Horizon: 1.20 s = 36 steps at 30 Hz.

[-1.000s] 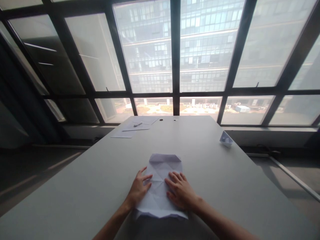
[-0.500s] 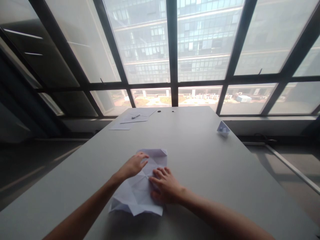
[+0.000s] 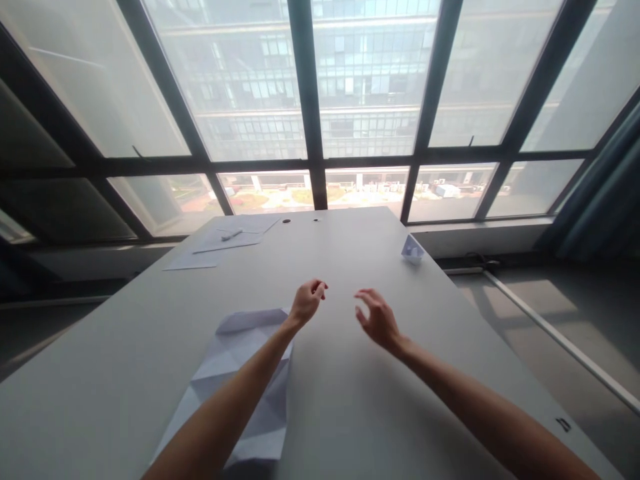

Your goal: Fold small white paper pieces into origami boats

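Observation:
A creased white sheet of paper lies spread on the white table, partly covered by my left forearm. My left hand hovers past the sheet's far right corner with its fingers curled in, and nothing shows in them. To the right of it, my right hand is over the table with thumb and fingers apart, holding nothing. Farther off, near the table's right edge, stands a small folded paper shape, like a boat or open box.
Several flat paper sheets lie at the far left of the table, with a small whitish object on top. A round cable hole is near the far edge. Large windows rise behind. A dark small mark is near the right edge.
Both hands have left the creased sheet and moved right and forward. The sheet lies flatter and more spread out. My left fingers have curled in. The view has turned to the right.

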{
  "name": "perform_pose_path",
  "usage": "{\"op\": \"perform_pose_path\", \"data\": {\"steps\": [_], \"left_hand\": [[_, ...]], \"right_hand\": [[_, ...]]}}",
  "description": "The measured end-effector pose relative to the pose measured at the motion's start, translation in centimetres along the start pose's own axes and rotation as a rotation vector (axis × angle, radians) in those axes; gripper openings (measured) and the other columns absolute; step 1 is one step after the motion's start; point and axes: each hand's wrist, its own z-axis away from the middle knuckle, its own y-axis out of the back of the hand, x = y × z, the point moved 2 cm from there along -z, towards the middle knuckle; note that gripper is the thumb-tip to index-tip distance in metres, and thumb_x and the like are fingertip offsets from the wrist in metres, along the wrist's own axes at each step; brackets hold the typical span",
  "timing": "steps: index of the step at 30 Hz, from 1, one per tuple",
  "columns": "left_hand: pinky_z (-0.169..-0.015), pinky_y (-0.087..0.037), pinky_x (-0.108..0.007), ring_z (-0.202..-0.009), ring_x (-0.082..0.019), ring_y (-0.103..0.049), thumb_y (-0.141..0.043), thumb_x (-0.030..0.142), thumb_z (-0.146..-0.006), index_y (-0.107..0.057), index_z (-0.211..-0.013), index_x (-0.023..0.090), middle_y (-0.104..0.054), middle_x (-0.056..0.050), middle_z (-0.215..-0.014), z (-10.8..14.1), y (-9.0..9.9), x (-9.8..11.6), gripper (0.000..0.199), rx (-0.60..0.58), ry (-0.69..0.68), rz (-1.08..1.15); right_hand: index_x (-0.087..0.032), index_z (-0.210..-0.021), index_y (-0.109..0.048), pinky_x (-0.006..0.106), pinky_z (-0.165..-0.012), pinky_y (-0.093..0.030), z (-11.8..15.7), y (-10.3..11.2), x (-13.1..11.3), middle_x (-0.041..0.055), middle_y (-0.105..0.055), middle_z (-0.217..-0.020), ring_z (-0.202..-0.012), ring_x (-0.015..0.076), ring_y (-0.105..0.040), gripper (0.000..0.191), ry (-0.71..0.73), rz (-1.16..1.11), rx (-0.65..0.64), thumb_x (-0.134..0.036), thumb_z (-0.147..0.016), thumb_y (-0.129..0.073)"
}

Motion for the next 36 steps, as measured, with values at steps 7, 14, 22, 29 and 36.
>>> {"op": "perform_pose_path", "data": {"steps": [7, 14, 22, 29, 36], "left_hand": [[-0.057, -0.037, -0.025, -0.055, -0.015, -0.051, -0.046, 0.041, -0.090, -0.067, -0.085, 0.016, -0.051, 0.003, -0.057, 3.4, -1.7, -2.0, 0.033, 0.079, -0.095, 0.079], [-0.056, -0.037, -0.024, -0.055, -0.015, -0.051, -0.049, 0.042, -0.088, -0.068, -0.086, 0.017, -0.055, 0.002, -0.058, 5.2, 0.9, -4.2, 0.032, 0.134, -0.050, 0.044], [-0.048, -0.037, -0.024, -0.045, -0.013, -0.050, -0.059, 0.040, -0.075, -0.067, -0.077, 0.016, -0.065, -0.002, -0.066, 1.9, 2.7, -4.7, 0.026, -0.125, 0.212, 0.139], [-0.051, -0.048, -0.025, -0.063, -0.016, -0.065, -0.052, 0.045, -0.089, -0.060, -0.107, 0.015, -0.067, -0.014, -0.100, -2.0, -1.7, -1.4, 0.036, -0.076, 0.223, 0.287], [-0.065, -0.054, -0.028, -0.079, -0.020, -0.068, -0.073, 0.036, -0.077, -0.059, -0.120, 0.019, -0.065, -0.014, -0.112, 0.3, -4.8, -2.5, 0.049, 0.177, 0.070, 0.545]], "right_hand": [[-0.015, -0.137, -0.049, 0.043, -0.093, -0.046, -7.6, 7.2, 16.8, 0.0193, -0.035, -0.150, -0.119, 0.0346, -0.053, 0.050, -0.490, 0.396, 0.124, -0.018, -0.088, -0.054], [-0.008, -0.115, -0.064, 0.034, -0.081, -0.042, -8.5, 7.8, 19.5, 0.0234, -0.055, -0.124, -0.100, 0.0250, -0.064, 0.027, -0.495, 0.399, 0.026, -0.012, -0.091, -0.054], [-0.015, -0.103, -0.063, 0.029, -0.072, -0.041, -6.7, 3.6, 12.6, 0.0137, -0.061, -0.111, -0.085, 0.0199, -0.062, 0.013, -0.349, 0.371, 0.101, -0.016, -0.092, -0.056], [-0.019, -0.089, -0.061, 0.025, -0.068, -0.041, -3.4, -2.3, 3.3, 0.0064, -0.062, -0.098, -0.076, 0.0165, -0.060, 0.010, -0.142, 0.135, 0.102, -0.010, -0.088, -0.056], [-0.022, -0.086, -0.063, 0.024, -0.064, -0.042, 0.0, -4.5, -0.5, 0.0027, -0.063, -0.091, -0.064, 0.0133, -0.058, 0.006, -0.049, -0.075, 0.014, -0.019, -0.088, -0.058]]}}
